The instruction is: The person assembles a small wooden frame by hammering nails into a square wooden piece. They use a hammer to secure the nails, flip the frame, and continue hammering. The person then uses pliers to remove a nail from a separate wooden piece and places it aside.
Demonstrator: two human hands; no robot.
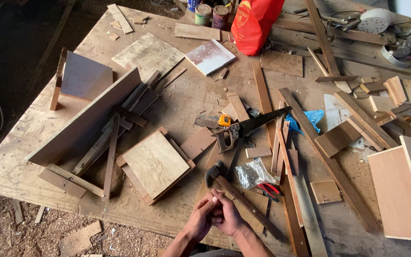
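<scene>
Two bare hands meet at the near edge of a big, worn plywood work table [34,128]. The left hand [200,220] and the right hand [228,216] touch each other, with the fingers curled in close together. I cannot tell if they pinch something tiny between them, because the fingers hide that spot.

Just in front of the hands lies a hammer with a dark metal head and a long wooden handle [243,200]. Its head points away to the left, and its handle runs down to the right, passing close by the right hand. The hands do not hold it.

Right beside the hammer is a crinkly clear plastic bag [252,172], and next to that are pliers with red handles [269,190]. A little farther away lies a hand saw with a black blade and a brown wooden grip [243,129], and a small yellow tape measure [224,120] sits near its grip.

To the left of the hands rests a flat square wooden frame with a pale board on top [155,164]. A long grey-brown board [84,119] leans slantwise over thin wood strips. Many long wooden slats [310,143] cross the table on the right, and one of them lies right next to the hammer handle. A pale wooden box panel [398,195] sits at the far right. A red bag [253,21] stands at the far end, with two small tins [211,15] near it. Sawdust covers the floor [34,238] below.
</scene>
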